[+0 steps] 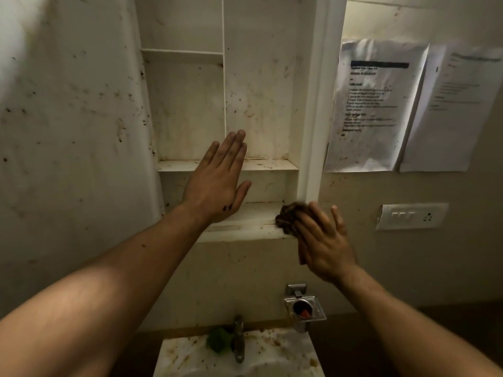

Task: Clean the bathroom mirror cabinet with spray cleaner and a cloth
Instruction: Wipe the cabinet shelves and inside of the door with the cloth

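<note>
Forearms [89, 292] over the spattered sink [185, 352], my left hand [217, 183] hovers with fingers straight; right hand [324, 246] presses the cloth [287, 216] flat-fingered on the cabinet [245, 229] ledge.

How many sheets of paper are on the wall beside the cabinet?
2. One printed sheet hangs just right of the cabinet frame; the other sheet hangs right of it, cut off by the picture's edge. More may lie beyond.
</note>
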